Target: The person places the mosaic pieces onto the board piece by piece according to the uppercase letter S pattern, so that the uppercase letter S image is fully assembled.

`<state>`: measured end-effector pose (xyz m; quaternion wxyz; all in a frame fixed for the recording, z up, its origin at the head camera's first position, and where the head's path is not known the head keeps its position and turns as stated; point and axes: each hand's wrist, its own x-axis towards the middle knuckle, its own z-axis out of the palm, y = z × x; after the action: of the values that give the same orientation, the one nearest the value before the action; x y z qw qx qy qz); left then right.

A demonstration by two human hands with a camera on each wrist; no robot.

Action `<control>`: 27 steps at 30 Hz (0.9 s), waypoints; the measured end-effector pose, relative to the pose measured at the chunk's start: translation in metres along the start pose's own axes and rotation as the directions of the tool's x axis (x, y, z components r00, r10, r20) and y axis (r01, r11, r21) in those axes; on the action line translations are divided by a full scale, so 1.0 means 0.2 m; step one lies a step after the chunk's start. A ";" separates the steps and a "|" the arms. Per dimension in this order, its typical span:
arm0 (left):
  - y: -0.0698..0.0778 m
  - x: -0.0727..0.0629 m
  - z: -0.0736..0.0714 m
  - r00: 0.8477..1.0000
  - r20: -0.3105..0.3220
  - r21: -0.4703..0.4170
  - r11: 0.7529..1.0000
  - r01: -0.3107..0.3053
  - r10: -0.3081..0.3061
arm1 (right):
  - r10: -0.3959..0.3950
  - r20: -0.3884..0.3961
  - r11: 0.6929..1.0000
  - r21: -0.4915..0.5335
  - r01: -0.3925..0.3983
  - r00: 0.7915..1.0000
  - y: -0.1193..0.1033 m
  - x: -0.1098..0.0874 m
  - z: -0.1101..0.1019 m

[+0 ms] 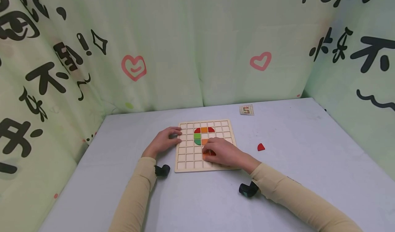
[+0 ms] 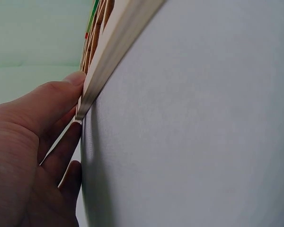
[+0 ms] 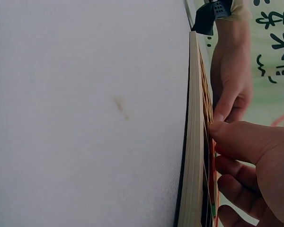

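A square wooden grid board (image 1: pixel 185 158) lies on the table. Along its left edge rests my left hand (image 1: pixel 163 142), fingers loosely spread; the left wrist view has the thumb (image 2: pixel 75 79) against the rim. My right hand (image 1: pixel 223 152) reaches over the lower right of the board. Its thumb and fingertips pinch an orange tile (image 1: pixel 205 155) at the grid, partly hidden by the fingers. A red tile (image 1: pixel 212 153) shows just beside it under the hand. Farther up sit a red rounded tile (image 1: pixel 197 130), an orange square (image 1: pixel 204 130), a light green square (image 1: pixel 197 136) and a dark green rounded tile (image 1: pixel 197 142).
One loose red tile (image 1: pixel 261 147) lies right of the board. Toward the back edge lies a small patterned card (image 1: pixel 246 110) with a grid picture. Printed curtains (image 1: pixel 197 53) surround the white table (image 1: pixel 290 136). Black cameras (image 1: pixel 248 190) are strapped at both wrists.
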<state>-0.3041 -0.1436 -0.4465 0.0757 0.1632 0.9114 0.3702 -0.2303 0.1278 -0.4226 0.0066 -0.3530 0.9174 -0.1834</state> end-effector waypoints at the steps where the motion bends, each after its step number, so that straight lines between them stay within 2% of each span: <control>1: 0.00 0.00 0.00 1.000 0.000 0.000 1.000 0.002 -0.002 | 0.004 0.001 1.000 0.003 -0.004 1.000 0.00 0.00 0.00; 9: 0.01 -0.01 0.00 1.000 0.000 -0.016 1.000 0.012 -0.012 | -0.008 -0.012 1.000 -0.002 0.008 1.000 0.00 0.00 0.01; 22: 0.00 0.00 0.00 1.000 0.009 0.007 1.000 -0.001 0.001 | -0.021 -0.023 1.000 -0.001 0.021 1.000 0.00 -0.01 0.01; 27: 0.01 0.00 0.00 1.000 0.011 0.005 1.000 0.003 -0.003 | 0.024 -0.010 0.999 0.029 -0.024 1.000 0.00 -0.02 0.00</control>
<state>-0.3032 -0.1430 -0.4459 0.0809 0.1641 0.9120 0.3670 -0.2278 0.1311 -0.4226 0.0093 -0.3409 0.9189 -0.1983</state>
